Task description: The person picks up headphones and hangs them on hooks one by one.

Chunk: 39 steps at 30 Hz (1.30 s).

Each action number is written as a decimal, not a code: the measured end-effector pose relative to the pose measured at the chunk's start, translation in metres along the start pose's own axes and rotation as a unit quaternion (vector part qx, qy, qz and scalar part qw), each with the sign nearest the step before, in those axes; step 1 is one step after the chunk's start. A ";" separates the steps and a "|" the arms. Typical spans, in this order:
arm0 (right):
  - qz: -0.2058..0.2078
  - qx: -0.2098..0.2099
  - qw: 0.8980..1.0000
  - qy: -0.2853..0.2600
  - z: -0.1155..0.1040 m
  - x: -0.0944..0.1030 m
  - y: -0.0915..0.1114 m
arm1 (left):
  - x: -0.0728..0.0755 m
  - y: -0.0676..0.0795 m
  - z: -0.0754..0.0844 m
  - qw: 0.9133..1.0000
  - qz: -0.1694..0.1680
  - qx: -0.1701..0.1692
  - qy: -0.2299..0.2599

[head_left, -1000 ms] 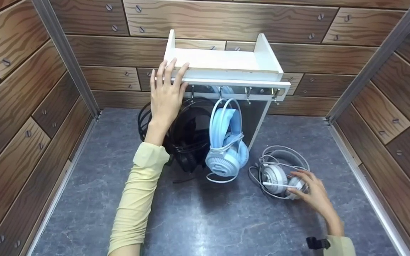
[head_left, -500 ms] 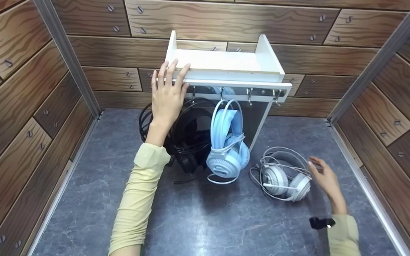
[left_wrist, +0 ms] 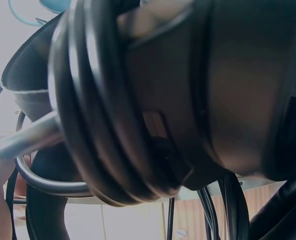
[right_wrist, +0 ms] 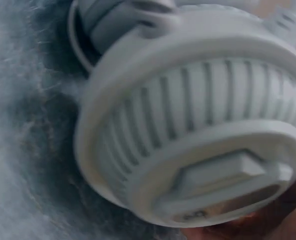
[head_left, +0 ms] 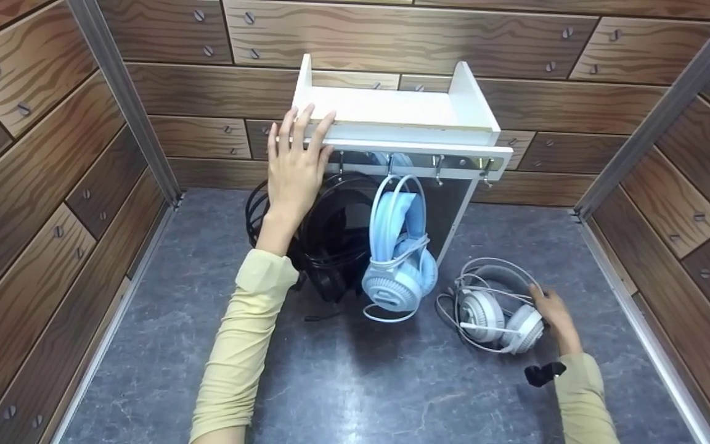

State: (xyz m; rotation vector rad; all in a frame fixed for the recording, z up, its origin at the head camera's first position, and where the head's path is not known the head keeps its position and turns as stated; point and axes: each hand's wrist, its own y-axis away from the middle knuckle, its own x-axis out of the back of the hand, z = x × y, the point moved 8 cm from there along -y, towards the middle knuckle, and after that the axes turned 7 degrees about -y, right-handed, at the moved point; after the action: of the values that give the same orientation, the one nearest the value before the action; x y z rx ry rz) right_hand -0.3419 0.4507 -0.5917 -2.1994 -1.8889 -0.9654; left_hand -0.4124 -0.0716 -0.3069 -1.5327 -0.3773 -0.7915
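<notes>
My left hand (head_left: 296, 169) rests on the left end of the white shelf rack (head_left: 420, 148), fingers extended over its top edge. Below hang a black headset (head_left: 330, 271), partly behind that hand, and a light-blue headset (head_left: 398, 246) on a hook. Coiled black cable (left_wrist: 108, 110) fills much of the left wrist view. On the floor to the right lies a white-grey headset (head_left: 484, 314) with its cable looped around it. My right hand (head_left: 555, 314) holds its headband at the right side, some fingers hidden. Its ribbed ear cup (right_wrist: 202, 115) is close up in the right wrist view.
Metal hooks (head_left: 438, 169) line the rack's front rail, two at the right with nothing hung on them. Wood-patterned walls (head_left: 669, 203) enclose the dark grey marbled floor (head_left: 355, 394) at the back and both sides.
My right hand first drew back from the white-grey headset's ear cup, then came in to its headband. The left hand stays on the rack. The head view has shifted slightly.
</notes>
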 end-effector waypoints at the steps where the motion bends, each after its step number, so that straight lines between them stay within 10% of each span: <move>1: 0.006 -0.003 1.000 0.002 0.001 0.000 0.001 | 0.000 0.000 0.000 1.000 0.002 -0.001 0.002; 18: 0.114 0.018 0.992 -0.050 0.001 -0.002 0.015 | 0.001 -0.001 0.000 1.000 0.008 -0.001 0.008; 39: 0.246 0.148 0.944 -0.163 -0.007 0.003 0.060 | 0.000 0.001 0.001 1.000 0.003 0.002 0.002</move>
State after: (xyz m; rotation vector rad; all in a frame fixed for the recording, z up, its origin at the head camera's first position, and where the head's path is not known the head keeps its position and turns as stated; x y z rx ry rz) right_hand -0.2896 0.4361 -0.5654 -2.5540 -1.3411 -0.2295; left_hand -0.4118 -0.0712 -0.3078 -1.5287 -0.3719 -0.7887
